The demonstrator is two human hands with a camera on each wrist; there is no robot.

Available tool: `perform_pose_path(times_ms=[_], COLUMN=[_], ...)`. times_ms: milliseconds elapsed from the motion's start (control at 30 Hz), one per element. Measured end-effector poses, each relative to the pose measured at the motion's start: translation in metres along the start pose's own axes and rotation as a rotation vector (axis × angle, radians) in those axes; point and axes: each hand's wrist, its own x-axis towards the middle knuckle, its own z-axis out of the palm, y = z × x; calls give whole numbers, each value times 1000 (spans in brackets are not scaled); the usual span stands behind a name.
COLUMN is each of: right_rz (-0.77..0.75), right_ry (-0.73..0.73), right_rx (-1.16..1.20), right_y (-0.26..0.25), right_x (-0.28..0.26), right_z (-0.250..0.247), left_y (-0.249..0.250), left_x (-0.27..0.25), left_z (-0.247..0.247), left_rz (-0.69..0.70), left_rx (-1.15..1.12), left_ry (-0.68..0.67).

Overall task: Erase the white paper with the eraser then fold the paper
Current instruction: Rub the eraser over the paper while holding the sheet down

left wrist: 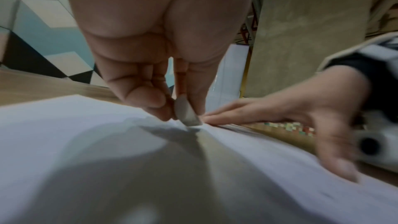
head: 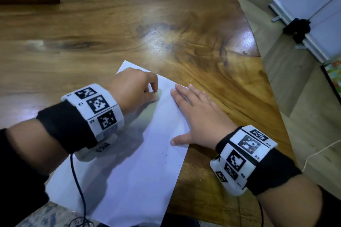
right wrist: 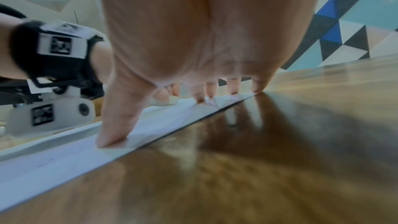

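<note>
On brown wooden table point(head: 110, 24): white paper sheet point(head: 129, 171), long axis 7-to-1 o'clock; left hand point(head: 132, 86) pinches small grey-white eraser point(left wrist: 186, 111) at far end; right hand point(head: 199, 116) flat, fingers spread on 3 o'clock edge.

table: glossy wooden table point(head: 129, 24), dark grain knots
floor: beige
wall: triangle-patterned wall point(right wrist: 344, 28), blue, black, white
cable: thin white cable point(head: 317, 153) on floor

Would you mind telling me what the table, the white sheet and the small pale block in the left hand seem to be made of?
Brown table: apparently varnished wood; grain, knots and glossy reflections show.
White sheet: thin matte paper lying flat, with dark specks.
Small pale block: probably a rubber eraser, dull and rounded, pinched by the left hand.
</note>
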Motion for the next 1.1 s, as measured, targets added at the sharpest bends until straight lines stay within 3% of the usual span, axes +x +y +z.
perform_pose_path(times_ms=[267,467,667,900,1100], right_rz=[23,17,17,18,24], right_ry=[-15,-9,2,-3,-16], right_rx=[-47,-38,-33,-28,-35], right_y=[2,3,4,3,2], right_x=[4,5,4,5,5], right_z=[-1,0,1,2,0], left_y=[18,13,21,19,20], left_x=[13,-15,22,-20,23], left_z=[8,17,3,22,6], left_rz=[-14,160,14,215,125], left_rx=[-47,51,-24,30,15], left_ry=[45,-120,98,-112,15])
